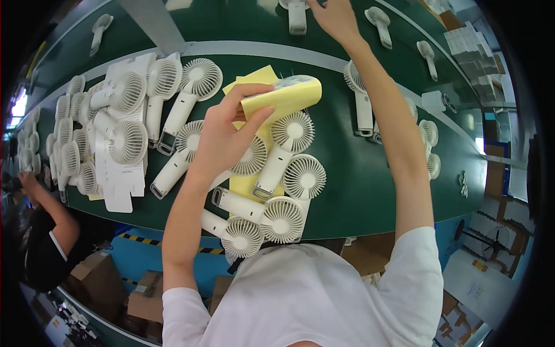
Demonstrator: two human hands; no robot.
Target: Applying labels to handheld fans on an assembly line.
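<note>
My left hand (231, 130) grips a curled yellow sheet (298, 95) with a pale, glossy printed face, its thumb below and fingers above. Beneath that hand lie several white handheld fans (281, 220) with round ribbed heads, some resting on more yellow paper (240, 184). My right arm stretches far across the table. At the upper edge, my right hand (335, 17) has its fingers at the head of another white handheld fan (297, 20) and seems to hold it. The picture's edge cuts off part of that fan's head and some of the fingertips.
Many white fans (127, 141) and flattened white cartons (118, 194) crowd the left of the green table (341, 191). More fans (363, 113) stand beside my right forearm. Single fans (378, 26) lie beyond a pale rail (260, 51). At far left, a co-worker's arm (58, 217) reaches in.
</note>
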